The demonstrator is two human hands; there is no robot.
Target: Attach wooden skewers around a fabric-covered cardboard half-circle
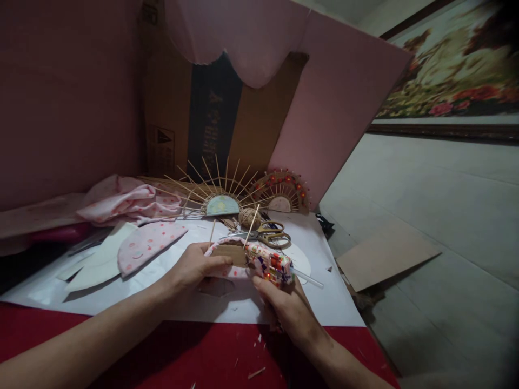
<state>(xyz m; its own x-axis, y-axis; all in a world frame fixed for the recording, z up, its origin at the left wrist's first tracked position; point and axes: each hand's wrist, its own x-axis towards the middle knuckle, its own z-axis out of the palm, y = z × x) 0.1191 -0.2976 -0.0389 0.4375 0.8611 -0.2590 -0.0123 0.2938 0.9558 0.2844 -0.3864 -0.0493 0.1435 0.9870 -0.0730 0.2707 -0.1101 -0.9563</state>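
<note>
My left hand (197,268) pinches a half-round cardboard piece (228,254) edged with pink fabric, with thin wooden sticks poking up from it. My right hand (284,303) is closed around a colourful patterned glue gun (271,265), its nozzle against the right side of that piece, with a clear glue stick (308,278) jutting out behind. Both hands hover low over a white sheet (170,292) on a red table (194,351).
Behind lie gold scissors (270,234), a twine ball (248,217), two fan-shaped stick crafts (221,202) (281,197), a pink fabric half-circle (148,244) and crumpled pink cloth (125,202). Cardboard and pink boards stand at the back. A loose cardboard sheet (387,254) lies on the floor to the right.
</note>
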